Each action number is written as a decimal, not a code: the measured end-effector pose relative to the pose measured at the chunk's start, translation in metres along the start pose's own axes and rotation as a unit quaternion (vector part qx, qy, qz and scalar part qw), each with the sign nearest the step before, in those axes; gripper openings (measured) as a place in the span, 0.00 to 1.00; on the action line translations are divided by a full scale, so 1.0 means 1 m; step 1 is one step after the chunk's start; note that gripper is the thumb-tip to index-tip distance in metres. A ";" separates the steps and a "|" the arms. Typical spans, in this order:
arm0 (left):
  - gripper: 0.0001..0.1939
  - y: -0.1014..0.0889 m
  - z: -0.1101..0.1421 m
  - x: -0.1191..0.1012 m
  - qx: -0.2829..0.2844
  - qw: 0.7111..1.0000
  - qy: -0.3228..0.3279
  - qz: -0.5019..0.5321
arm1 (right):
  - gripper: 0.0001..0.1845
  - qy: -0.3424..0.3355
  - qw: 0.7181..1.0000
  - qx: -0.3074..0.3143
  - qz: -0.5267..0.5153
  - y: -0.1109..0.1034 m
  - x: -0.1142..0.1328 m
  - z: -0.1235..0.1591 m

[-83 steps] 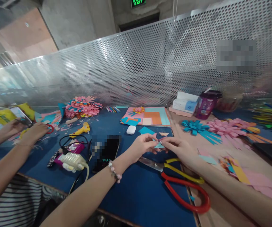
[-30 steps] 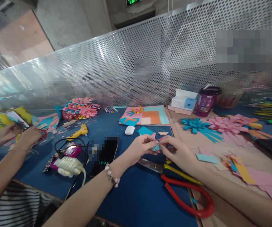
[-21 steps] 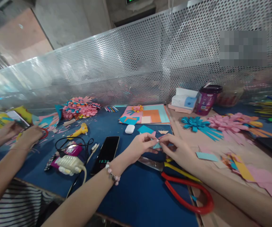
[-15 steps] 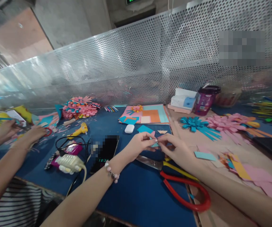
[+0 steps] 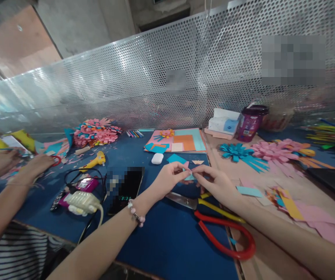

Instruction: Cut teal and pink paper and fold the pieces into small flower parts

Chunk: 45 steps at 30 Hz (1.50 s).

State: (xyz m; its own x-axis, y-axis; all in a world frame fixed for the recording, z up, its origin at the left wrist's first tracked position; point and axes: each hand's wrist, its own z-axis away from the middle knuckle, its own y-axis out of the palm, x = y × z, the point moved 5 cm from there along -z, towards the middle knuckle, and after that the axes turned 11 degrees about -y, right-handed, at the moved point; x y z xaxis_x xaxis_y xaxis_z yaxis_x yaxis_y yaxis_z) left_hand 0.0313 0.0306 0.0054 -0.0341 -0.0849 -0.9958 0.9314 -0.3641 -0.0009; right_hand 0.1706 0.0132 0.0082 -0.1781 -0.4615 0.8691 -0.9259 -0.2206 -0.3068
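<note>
My left hand (image 5: pixel 170 177), with a bead bracelet on its wrist, pinches a small light-blue piece of paper (image 5: pixel 189 176) between thumb and forefinger. My right hand (image 5: pixel 218 182) meets it from the other side, thumb and fingertip closed on the paper's edge. The fingers partly hide the piece. Below the hands lie large scissors (image 5: pixel 228 252) with red handles, their blades pointing left, and a yellow-handled tool (image 5: pixel 221 210) partly under my right forearm. Just beyond my fingers are a blue paper piece (image 5: pixel 177 158) and a small cream paper shape (image 5: pixel 198 162).
A phone (image 5: pixel 131 186), a white earbud case (image 5: pixel 157 158) and a power strip with cables (image 5: pixel 82 202) lie left. Paper flowers (image 5: pixel 234 151) and a purple cup (image 5: pixel 252 122) stand right. A co-worker's hands (image 5: pixel 36 165) hold scissors at far left. A perforated metal screen (image 5: pixel 97 85) runs behind.
The view has shifted slightly. Both my hands stay together at the same spot, the fingertips moving a little on the paper, more of which shows between them.
</note>
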 end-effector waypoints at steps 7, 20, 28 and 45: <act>0.14 -0.002 -0.001 0.000 -0.008 0.999 0.027 -0.035 | 0.14 0.004 1.000 0.000 -0.008 0.000 -0.004 -0.002; 0.13 -0.003 -0.001 -0.003 -0.027 0.996 0.056 -0.070 | 0.15 -0.013 1.000 0.009 -0.002 -0.001 -0.001 -0.001; 0.12 -0.004 0.000 -0.003 -0.033 0.991 0.065 -0.114 | 0.17 -0.003 1.000 0.016 -0.008 0.000 -0.005 -0.003; 0.17 -0.001 -0.002 -0.002 -0.006 0.995 0.066 -0.073 | 0.13 0.018 0.999 -0.012 -0.024 -0.004 -0.005 -0.005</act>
State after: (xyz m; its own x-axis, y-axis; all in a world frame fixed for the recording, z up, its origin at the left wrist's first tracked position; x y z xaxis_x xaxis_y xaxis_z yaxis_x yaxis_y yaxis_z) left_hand 0.0311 0.0328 0.0075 -0.1219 0.0913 -0.9883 0.9242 -0.3526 -0.1465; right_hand 0.1736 0.0205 0.0070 -0.1447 -0.4192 0.8963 -0.9411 -0.2215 -0.2555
